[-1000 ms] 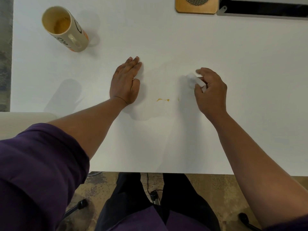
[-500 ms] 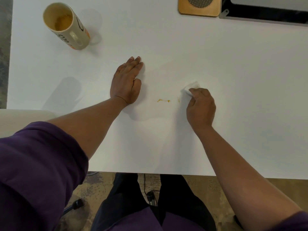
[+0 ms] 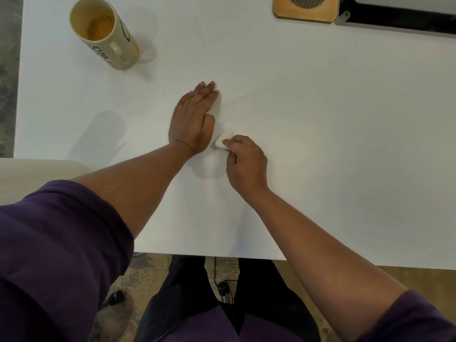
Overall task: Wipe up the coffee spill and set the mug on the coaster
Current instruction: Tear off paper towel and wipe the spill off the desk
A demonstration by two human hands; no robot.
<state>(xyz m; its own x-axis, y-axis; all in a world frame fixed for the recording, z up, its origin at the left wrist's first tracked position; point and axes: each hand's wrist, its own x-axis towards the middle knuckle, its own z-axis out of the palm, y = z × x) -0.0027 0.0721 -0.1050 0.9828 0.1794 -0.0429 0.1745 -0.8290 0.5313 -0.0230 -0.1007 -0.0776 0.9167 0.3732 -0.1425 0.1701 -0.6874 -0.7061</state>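
Right hand [image 3: 246,164] slid left, spill seemingly covered

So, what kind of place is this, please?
Probably an office desk: a white table, a dark screen base at the far edge, and a chair wheel and cable on the floor below.

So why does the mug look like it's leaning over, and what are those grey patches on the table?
Head view: wide-angle distortion tilts the tall beige ceramic mug near the edge; the grey patches are soft shadows on the white table, and one lies under the left hand and right hand.
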